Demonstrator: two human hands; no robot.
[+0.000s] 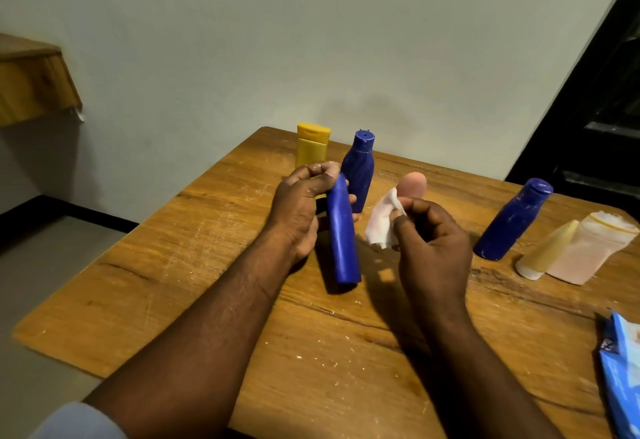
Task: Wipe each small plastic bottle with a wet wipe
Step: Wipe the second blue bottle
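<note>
- My left hand (298,210) grips a slim dark blue plastic bottle (341,234) near its top; the fingers are curled round it, thumb and forefinger closing above its upper end
- That bottle stands nearly upright with its top tilted left, over the middle of the scratched wooden table (173,265); I cannot tell whether its base touches the wood
- My right hand (433,248) pinches a crumpled white wet wipe (382,220) between thumb and forefinger; the other fingers are curled into the palm
- The wipe hangs just right of the held bottle, close to it but apart
- Behind the held bottle a second dark blue plastic bottle with a narrow cap (358,168) stands upright; a yellow flip-cap plastic bottle (311,144) stands left of it at the table's far edge
- A rounded pale pink bottle (412,184) shows above the wipe, mostly hidden by it
- To the right a third dark blue plastic bottle (512,220) stands; beside it stand a cream tapered bottle (547,251) and a translucent pink bottle (588,251), these two touching
- A blue wipe packet (621,369) lies at the table's right edge, partly out of view
</note>
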